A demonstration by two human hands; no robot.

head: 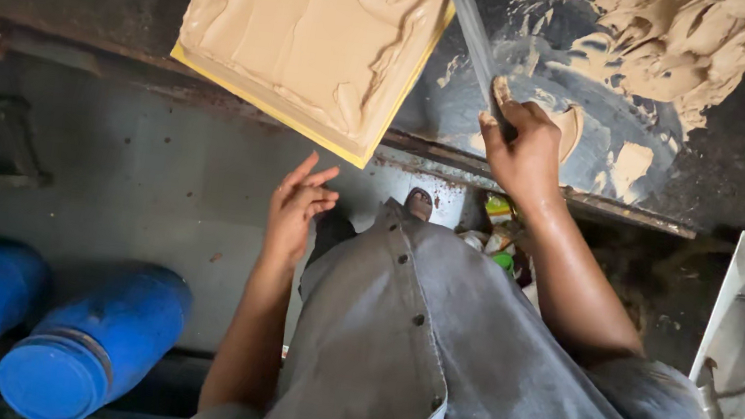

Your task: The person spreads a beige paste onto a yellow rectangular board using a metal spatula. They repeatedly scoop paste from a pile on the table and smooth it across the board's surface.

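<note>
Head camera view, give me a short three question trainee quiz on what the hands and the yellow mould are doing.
1. True or false: the right hand grips a long flat metal strip.
2. What fills the yellow square mould? A) blue paint B) tan paste C) gravel
3. Is the left hand touching the mould?

Key
1. True.
2. B; a pile of the same tan paste lies on the dark bench.
3. No, it hangs open just below the mould's corner.

Two blue drums (95,344), one yellow mould (313,36), one metal strip (474,37), one clay heap (686,44)
</note>
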